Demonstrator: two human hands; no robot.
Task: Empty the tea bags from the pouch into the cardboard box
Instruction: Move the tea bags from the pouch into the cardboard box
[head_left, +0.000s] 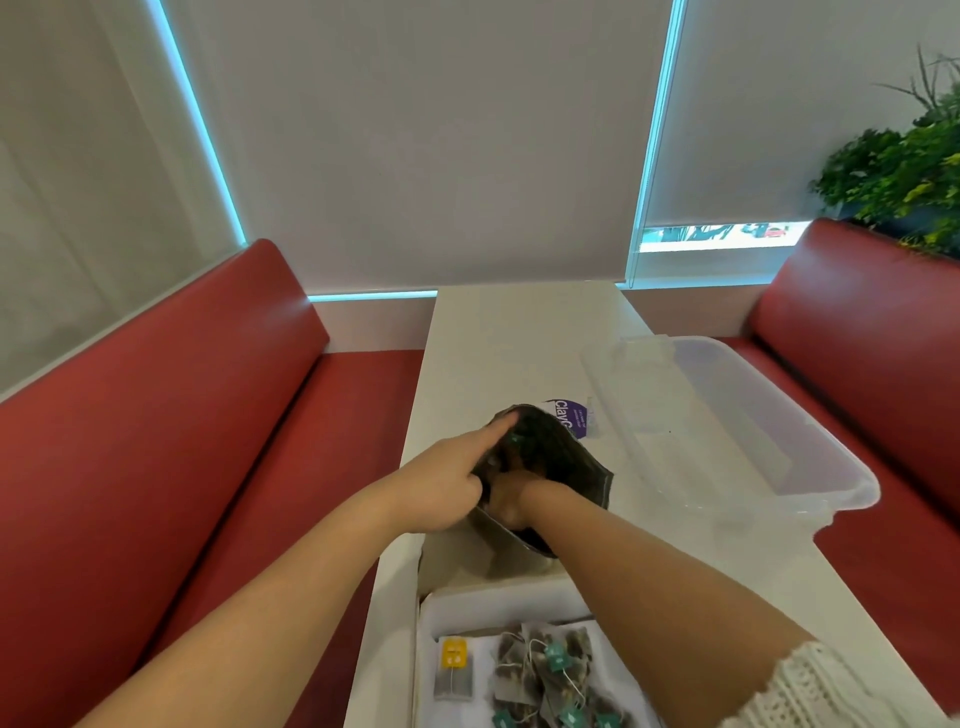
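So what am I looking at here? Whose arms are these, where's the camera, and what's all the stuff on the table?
There is no robot here: a person wears a wide-angle camera on the head, so you look down along their own two arms. The left hand holds open the mouth of a dark pouch that stands on a white table. The right hand reaches inside it, so what it grips is hidden. Nearest the camera is an open cardboard box that already holds tea bags, most with green tags, one with a yellow tag. To the right lies a clear plastic tub. Red benches flank the table.
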